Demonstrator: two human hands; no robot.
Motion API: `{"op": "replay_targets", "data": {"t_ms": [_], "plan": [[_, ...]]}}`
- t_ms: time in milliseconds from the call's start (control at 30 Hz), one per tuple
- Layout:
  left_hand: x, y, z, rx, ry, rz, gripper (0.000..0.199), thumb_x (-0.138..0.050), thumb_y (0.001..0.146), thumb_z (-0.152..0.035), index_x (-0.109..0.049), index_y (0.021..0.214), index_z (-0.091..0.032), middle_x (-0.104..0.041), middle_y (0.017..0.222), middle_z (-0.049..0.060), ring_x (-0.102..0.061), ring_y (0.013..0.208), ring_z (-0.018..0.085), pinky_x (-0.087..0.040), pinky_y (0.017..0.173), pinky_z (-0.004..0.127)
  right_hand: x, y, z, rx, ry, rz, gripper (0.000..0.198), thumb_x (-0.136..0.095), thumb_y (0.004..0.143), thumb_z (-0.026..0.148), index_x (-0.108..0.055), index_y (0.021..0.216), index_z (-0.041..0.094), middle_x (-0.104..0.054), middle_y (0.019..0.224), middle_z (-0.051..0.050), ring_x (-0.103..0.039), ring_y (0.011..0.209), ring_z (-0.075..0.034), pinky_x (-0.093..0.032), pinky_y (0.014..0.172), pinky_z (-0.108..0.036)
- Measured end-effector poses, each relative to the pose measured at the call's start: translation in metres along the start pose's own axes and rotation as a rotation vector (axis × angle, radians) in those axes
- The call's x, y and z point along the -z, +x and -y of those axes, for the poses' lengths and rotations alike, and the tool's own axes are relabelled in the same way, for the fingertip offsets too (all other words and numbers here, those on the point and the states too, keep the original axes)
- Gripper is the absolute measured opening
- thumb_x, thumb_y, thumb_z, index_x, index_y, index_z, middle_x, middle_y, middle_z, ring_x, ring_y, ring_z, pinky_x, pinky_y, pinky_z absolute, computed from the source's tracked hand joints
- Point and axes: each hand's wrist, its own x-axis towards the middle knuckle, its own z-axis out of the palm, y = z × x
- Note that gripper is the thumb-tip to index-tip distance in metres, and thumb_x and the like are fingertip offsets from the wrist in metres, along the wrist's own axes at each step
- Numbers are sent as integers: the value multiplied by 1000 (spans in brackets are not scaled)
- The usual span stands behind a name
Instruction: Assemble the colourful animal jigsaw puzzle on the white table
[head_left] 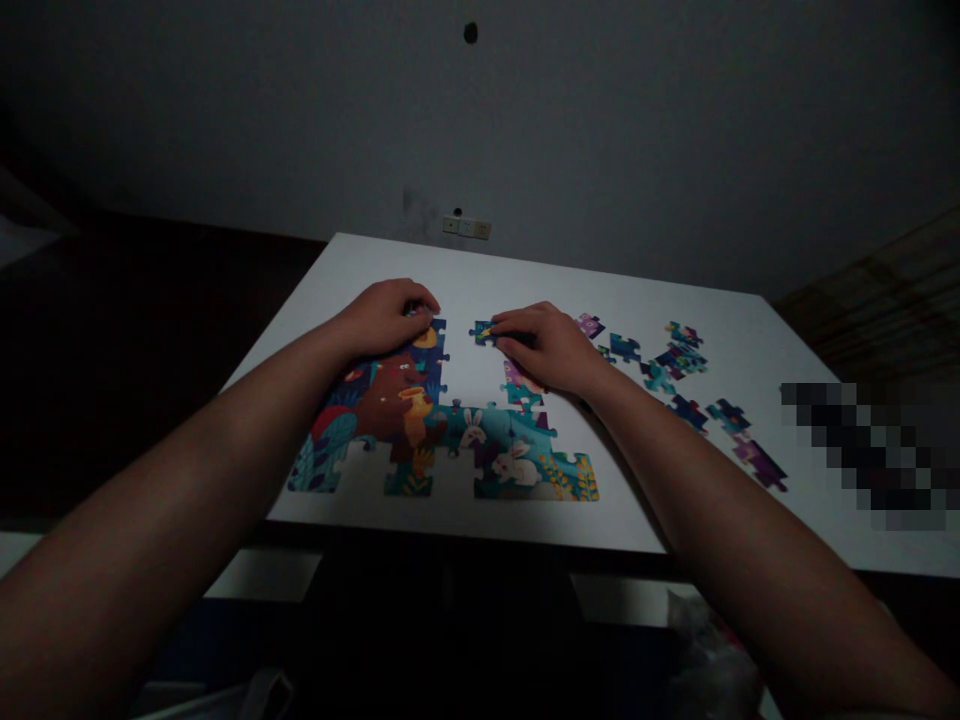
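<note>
"What's lying nearest?"
"The part-joined puzzle (465, 430), lower centre."
"And beyond?"
"At centre, the right hand (551, 345) is pinching a blue piece (481, 333), grip narrow. The left hand (384, 318) is resting at the puzzle's upper left; I can't tell its grip."
"Fitting pieces?"
"Seemingly; the next move is calling for aligning tabs."

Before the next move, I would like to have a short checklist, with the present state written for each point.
1. Right grip touches the dark blue piece: ok.
2. The dark blue piece meets the bear section: not ok, a gap shows between them.
3. Bottom edge of the puzzle complete: not ok, two gaps show.
4. Loose pieces in view: ok, right of the puzzle.
5. Fit of pieces beneath the left grip: cannot tell, hidden.
</note>
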Motion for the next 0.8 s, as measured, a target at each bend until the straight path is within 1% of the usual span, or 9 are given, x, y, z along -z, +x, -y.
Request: {"op": "replay_targets", "data": {"t_ms": [167,233,333,400,533,667,800], "plan": [[0,0,1,-5,0,-3,34,-72,96,-34,-92,121,-22,-86,130,15,-79,121,35,-60,119,55,3,0,0,25,4,14,30,-76,110,34,-98,129,37,-93,140,-4,-84,132,-34,-57,126,-58],[0,0,1,-6,-3,-3,33,-72,96,-34,-92,121,-23,-86,130,15,-79,121,34,-60,118,55,4,0,0,17,8,10,29,-76,110,35,-98,129,36,-94,137,-5,-85,128,-34,-59,123,-57],[0,0,1,1,-10,-4,32,-74,96,-35,-91,120,-23,-86,129,14,-79,119,34,-61,118,55,4,0,0,-1,3,0,27,-79,107,33,-99,125,33,-95,128,-7,-86,119,-35,-62,117,-56],[0,-1,1,2,-11,-5,32,-74,95,-35,-91,120,-23,-86,129,14,-79,120,34,-61,118,55,4,0,0,0,1,-8,26,-80,106,32,-99,122,33,-95,126,-8,-86,119,-36,-63,116,-57],[0,0,0,1,-4,-5,34,-73,95,-36,-92,121,-23,-86,128,14,-79,120,34,-61,118,56,3,-1,-2,-3,-23,-9,26,-78,108,33,-100,122,35,-94,131,-8,-86,124,-38,-62,118,-60],[-1,1,0,15,0,-4,34,-74,95,-37,-92,120,-24,-86,129,14,-79,120,35,-61,118,56,3,-3,-2,-23,-131,-19,30,-76,109,33,-99,130,34,-93,141,-7,-84,129,-39,-61,119,-62],[0,0,0,11,4,-5,34,-74,93,-37,-92,119,-25,-86,129,13,-79,121,35,-61,119,56,4,-4,2,-22,-207,6,34,-73,113,34,-96,137,35,-92,143,-5,-81,128,-39,-60,117,-60]]}}
